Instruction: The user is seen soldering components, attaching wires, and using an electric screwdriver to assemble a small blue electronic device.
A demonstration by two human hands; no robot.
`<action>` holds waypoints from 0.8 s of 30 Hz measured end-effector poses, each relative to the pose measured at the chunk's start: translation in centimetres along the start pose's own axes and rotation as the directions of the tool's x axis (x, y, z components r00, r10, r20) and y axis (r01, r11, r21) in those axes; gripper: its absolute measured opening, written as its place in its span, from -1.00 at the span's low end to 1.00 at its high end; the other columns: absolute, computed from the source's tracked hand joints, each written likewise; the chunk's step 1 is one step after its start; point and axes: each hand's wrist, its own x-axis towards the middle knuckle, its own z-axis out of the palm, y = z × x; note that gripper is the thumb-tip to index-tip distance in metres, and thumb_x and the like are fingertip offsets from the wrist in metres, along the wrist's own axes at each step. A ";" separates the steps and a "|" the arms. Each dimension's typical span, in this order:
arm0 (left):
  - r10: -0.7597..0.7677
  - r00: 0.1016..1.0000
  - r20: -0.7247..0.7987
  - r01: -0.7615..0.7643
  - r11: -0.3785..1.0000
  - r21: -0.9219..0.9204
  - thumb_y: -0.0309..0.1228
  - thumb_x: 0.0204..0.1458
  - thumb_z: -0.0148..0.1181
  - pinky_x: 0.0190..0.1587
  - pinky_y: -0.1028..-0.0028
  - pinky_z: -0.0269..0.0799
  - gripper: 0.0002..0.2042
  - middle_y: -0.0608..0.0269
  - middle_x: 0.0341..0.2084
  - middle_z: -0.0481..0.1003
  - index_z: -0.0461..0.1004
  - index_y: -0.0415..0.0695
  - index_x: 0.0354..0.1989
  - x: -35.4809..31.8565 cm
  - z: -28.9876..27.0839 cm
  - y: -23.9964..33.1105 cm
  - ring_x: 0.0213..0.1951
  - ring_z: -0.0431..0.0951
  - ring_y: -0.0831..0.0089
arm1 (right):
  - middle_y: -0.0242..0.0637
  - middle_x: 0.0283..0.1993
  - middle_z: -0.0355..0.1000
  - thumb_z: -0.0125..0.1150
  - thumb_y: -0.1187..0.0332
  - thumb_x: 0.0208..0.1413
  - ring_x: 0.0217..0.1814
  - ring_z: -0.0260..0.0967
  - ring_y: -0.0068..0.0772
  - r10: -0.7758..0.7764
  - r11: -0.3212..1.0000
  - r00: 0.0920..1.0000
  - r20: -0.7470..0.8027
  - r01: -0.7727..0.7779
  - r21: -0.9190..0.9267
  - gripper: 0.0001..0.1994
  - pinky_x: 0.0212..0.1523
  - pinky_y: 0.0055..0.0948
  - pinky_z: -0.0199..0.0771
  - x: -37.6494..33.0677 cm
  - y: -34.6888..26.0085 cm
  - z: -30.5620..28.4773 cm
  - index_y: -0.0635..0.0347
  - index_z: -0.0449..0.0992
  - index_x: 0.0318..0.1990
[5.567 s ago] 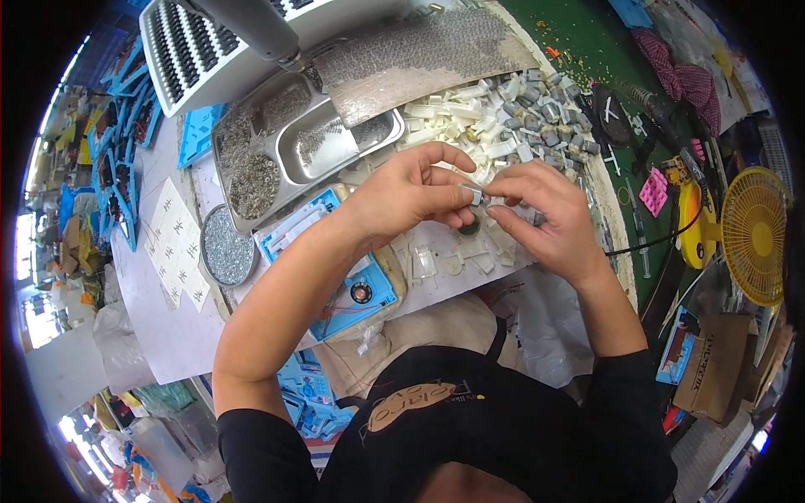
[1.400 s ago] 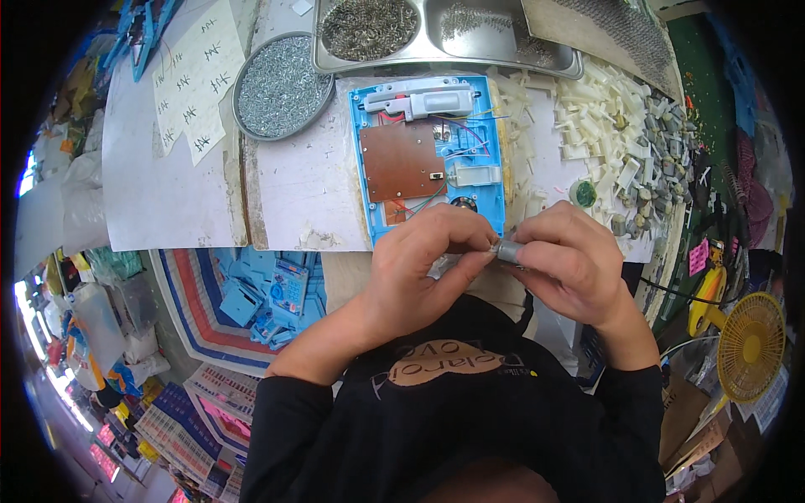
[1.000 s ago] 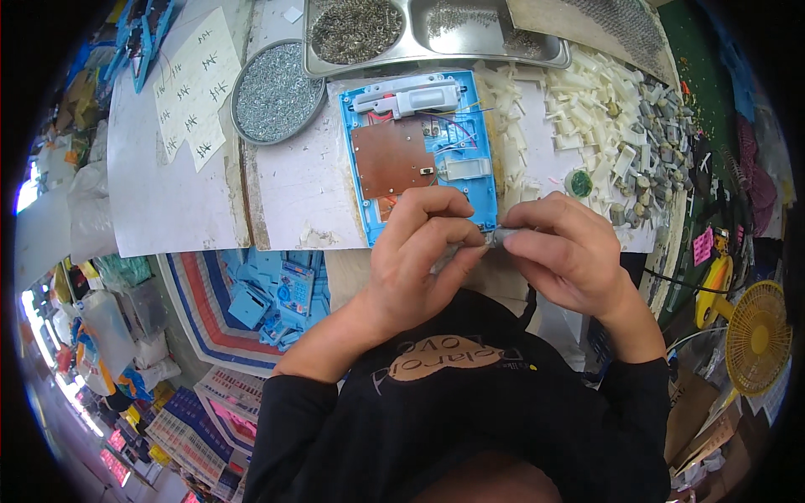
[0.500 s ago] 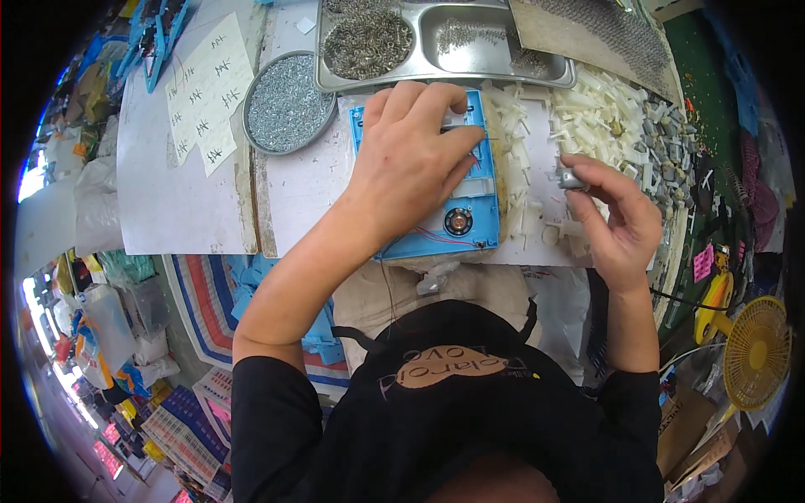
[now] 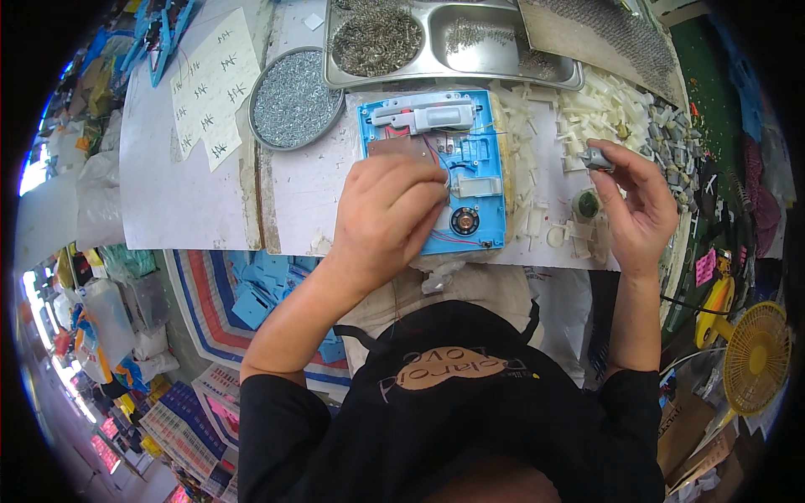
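In front of me lies a blue plastic housing [image 5: 493,159] with a light grey mechanism [image 5: 423,118] along its far side. A round black speaker [image 5: 464,221] sits in its near right corner, with thin red wires around it. My left hand [image 5: 390,210] is over the housing's left part, fingers curled beside a brown board [image 5: 401,147]; whatever they may hold is hidden. Off to the right, my right hand [image 5: 633,205] pinches a small silver motor [image 5: 596,158] between thumb and index finger, above the table and apart from the housing.
White plastic parts [image 5: 599,105] and loose small motors [image 5: 671,138] are heaped at the right. Behind the housing stands a metal tray [image 5: 470,82] of small metal pieces. A round dish [image 5: 298,99] of screws and a marked paper [image 5: 216,92] lie left. A yellow fan [image 5: 755,356] stands lower right.
My left hand has drawn back toward me from the housing's far side, uncovering the grey mechanism and brown board. My right hand has shifted slightly right and up, still with the motor.
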 end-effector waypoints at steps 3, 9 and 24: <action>0.006 0.998 0.062 -0.003 0.999 -0.051 -0.53 -0.17 0.37 -0.06 0.27 0.39 -0.77 0.22 -0.09 0.58 0.56 -0.12 -0.28 -1.1 -0.4 0.3 -0.11 0.55 0.23 | -0.10 0.02 0.58 0.29 0.74 0.09 0.03 0.58 -0.37 0.006 1.000 1.000 -0.022 -0.007 -0.014 -0.68 0.08 -0.44 0.59 -0.2 0.0 0.2 0.41 0.54 0.03; -0.050 0.989 0.140 0.061 0.995 -0.075 -0.56 -0.18 0.33 0.10 0.18 0.38 -0.68 0.15 0.03 0.53 0.61 -0.06 -0.16 2.3 -3.5 -1.0 0.03 0.51 0.13 | -0.12 0.04 0.58 0.29 0.73 0.10 0.01 0.57 -0.41 0.050 0.998 0.997 -0.053 -0.048 0.050 -0.68 0.08 -0.47 0.57 -0.3 0.3 0.1 0.41 0.53 0.03; 0.129 0.992 0.008 -0.129 0.988 0.080 -0.42 -0.33 0.45 -0.03 0.22 0.43 -0.71 0.30 -0.13 0.54 0.67 0.05 -0.31 2.5 -1.0 -3.2 -0.06 0.49 0.22 | -0.21 -0.01 0.61 0.37 0.57 0.07 0.04 0.54 -0.31 0.080 0.994 0.986 0.149 -0.067 -0.092 -0.68 0.07 -0.35 0.54 1.5 -0.4 3.3 0.23 0.58 0.01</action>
